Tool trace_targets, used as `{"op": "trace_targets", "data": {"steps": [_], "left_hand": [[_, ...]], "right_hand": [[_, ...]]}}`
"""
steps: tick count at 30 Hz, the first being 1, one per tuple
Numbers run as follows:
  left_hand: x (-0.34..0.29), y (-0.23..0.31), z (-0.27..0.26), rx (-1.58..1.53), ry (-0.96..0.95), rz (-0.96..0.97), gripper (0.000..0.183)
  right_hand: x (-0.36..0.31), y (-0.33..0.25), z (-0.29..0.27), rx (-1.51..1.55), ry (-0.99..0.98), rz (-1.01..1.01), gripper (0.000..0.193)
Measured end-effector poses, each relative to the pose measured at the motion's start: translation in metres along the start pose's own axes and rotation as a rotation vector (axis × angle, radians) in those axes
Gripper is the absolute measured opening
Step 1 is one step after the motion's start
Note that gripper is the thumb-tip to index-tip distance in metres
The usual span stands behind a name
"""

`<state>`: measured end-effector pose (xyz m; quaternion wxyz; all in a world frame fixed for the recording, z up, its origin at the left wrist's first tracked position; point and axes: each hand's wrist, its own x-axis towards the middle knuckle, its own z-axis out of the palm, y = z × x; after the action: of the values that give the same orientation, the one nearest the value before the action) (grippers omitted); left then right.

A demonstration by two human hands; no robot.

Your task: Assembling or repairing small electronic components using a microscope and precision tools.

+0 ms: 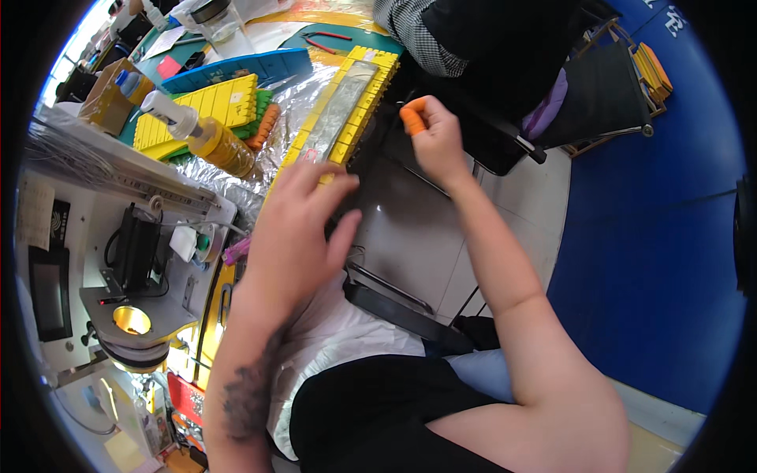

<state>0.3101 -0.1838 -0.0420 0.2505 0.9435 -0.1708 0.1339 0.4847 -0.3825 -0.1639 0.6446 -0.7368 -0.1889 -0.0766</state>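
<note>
My left hand is over the near end of a long yellow ridged tray, its fingers apart and a little blurred. Whether the fingertips touch the tray, I cannot tell. A greyish strip lies lengthwise on the tray. Out to the right, above the floor, my right hand is raised with its fingers curled in. Orange finger cots cover two of its digits, which come close together at the tips. Anything pinched there is too small to make out.
Left of the tray are a pump bottle of yellow liquid, stacked yellow trays and a blue tray on foil. Red-handled pliers lie farther back. A machine stands at left. Another person's checked sleeve and a black chair are across.
</note>
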Motion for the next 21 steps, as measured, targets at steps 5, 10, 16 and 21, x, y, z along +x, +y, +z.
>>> {"op": "trace_targets", "data": {"steps": [5,10,16,21], "left_hand": [[0.064,-0.044,0.022,0.110,0.029,0.037,0.050],[0.077,-0.058,0.048,0.102,0.094,0.032,0.061],[0.075,-0.060,0.054,0.132,0.067,0.045,0.061],[0.077,-0.060,0.053,0.165,0.003,0.026,0.062]], "right_hand": [[0.000,0.002,0.034,-0.042,0.064,-0.080,0.010],[0.006,0.004,0.046,-0.057,0.085,-0.152,0.011],[0.006,0.008,0.049,-0.153,0.083,-0.220,0.008],[0.014,-0.001,0.039,-0.252,0.053,-0.328,0.007]]}}
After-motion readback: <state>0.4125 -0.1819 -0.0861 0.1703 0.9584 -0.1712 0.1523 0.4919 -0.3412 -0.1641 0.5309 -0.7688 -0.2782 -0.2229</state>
